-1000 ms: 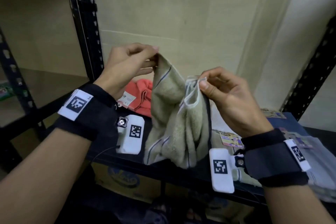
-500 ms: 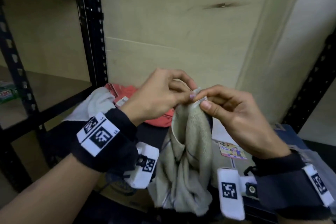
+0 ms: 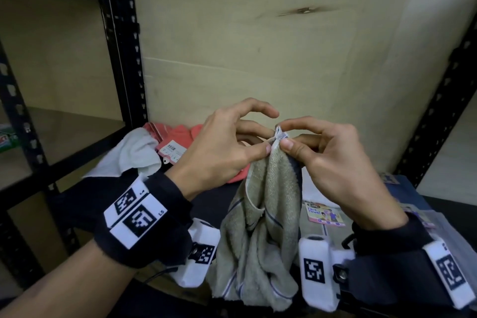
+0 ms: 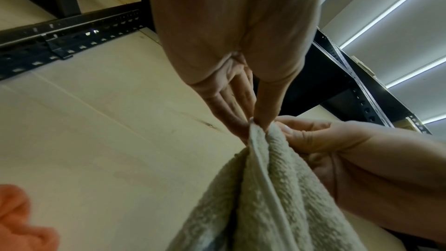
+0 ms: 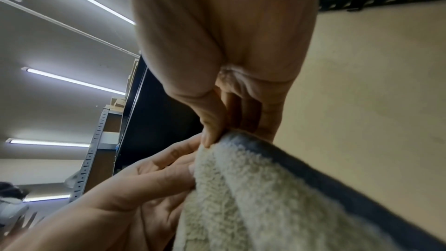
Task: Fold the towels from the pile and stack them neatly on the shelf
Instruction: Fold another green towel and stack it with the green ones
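Both the left hand point(image 3: 222, 147) and the right hand point(image 3: 333, 160) pinched the top corner of the beige terry towel with thin blue stripes point(image 3: 260, 235), which hung bunched below them. A loosened pinch risked dropping one layer, skewing the fold.

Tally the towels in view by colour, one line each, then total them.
Beige terry towel with dark stripes, pinched by both hands: 1
Coral towel: 1
White towel: 1
Folded beige towel with a Face Towel label: 1
Total: 4
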